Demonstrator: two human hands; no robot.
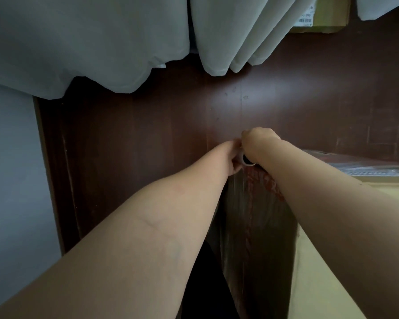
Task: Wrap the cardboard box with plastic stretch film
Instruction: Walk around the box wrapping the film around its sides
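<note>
The cardboard box [313, 261] fills the lower right, its tan top facing me and its left side covered in clear stretch film [247, 226]. At the box's far left corner both my hands meet on the film roll [246, 160], whose white core end with a dark hole shows between them. My left hand [234, 155] holds the roll from the left, mostly hidden behind my wrist. My right hand [258, 140] grips the roll from above, fingers curled over it.
Dark brown wooden floor [148, 134] lies beyond the box. Pale curtains [101, 42] hang across the top. A grey wall [9, 157] stands at the left. Another cardboard box with a label [320, 19] sits at the top right.
</note>
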